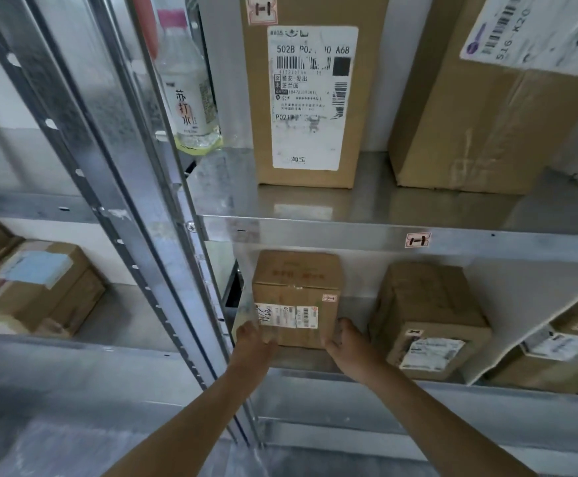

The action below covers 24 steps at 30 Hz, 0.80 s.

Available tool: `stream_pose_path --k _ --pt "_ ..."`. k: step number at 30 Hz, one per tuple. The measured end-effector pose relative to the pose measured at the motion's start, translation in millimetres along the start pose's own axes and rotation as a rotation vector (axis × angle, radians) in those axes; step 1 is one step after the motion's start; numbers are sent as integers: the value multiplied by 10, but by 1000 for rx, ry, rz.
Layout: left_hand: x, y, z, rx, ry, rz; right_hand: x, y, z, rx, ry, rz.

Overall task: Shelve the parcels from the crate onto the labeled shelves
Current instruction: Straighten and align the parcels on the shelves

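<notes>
The parcel (297, 297) on the shelf (315, 380) is gripped at both sides: left hand (253, 339) at its left, right hand (346, 342) at its right.

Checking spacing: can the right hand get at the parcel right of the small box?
Probably yes: the right hand is at the small box's right side, only open shelf between it and that parcel.
</notes>
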<state>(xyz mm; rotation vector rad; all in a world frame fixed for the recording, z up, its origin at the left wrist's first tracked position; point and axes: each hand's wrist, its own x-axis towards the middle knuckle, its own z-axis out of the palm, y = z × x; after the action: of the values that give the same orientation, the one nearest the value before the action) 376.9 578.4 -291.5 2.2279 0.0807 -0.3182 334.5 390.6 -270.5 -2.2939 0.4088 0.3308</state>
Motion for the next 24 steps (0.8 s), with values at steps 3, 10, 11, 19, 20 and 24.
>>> stream_pose_path --k 3,10,11,19,20,24 --pt "-160 35 54 158 -63 -53 -160 23 -43 -75 -21 -16" --pt "-386 547 180 331 -159 202 -665 -111 -616 -165 134 -271" --pt "-407 643 205 372 -171 236 -741 -123 -721 -171 165 -310" --pt "-701 1292 709 397 -201 420 -1077 211 -1423 -223 497 -466" --pt "-723 1337 777 395 -206 437 -1080 321 -1483 -254 525 -460" --pt "-755 1471 972 356 -190 441 -1062 768 -1583 -231 474 -340"
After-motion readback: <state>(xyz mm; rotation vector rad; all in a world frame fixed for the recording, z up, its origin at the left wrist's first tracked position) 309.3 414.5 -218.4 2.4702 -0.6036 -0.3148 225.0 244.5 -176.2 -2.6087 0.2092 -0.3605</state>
